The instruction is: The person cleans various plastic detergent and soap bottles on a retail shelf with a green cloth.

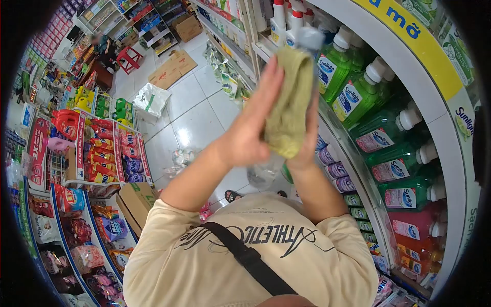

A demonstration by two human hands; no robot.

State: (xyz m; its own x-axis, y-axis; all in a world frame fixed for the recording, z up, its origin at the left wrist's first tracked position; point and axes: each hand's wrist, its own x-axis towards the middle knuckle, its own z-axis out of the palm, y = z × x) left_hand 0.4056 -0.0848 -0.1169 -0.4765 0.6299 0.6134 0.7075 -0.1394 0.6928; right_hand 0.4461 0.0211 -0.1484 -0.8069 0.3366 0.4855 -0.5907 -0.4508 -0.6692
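A yellow-green cloth (289, 102) is held up in front of my chest, beside the shelf of green bottles. My left hand (250, 123) lies along the cloth's left side, fingers straight and blurred by motion. On the other side, my right hand (305, 146) grips the cloth, its fingers mostly hidden behind it. A blurred clear container, perhaps a bottle, shows above the cloth (308, 40) and below it (263, 174); the cloth covers its middle.
Sunlight bottles (350, 100) line the curved white shelf (440, 110) on the right. Racks of detergent packs (102, 148) stand left. Flattened cardboard (173, 68) and a white plastic bag (152, 101) lie on the tiles. A person (106, 50) is near a red stool (129, 59) at the far left.
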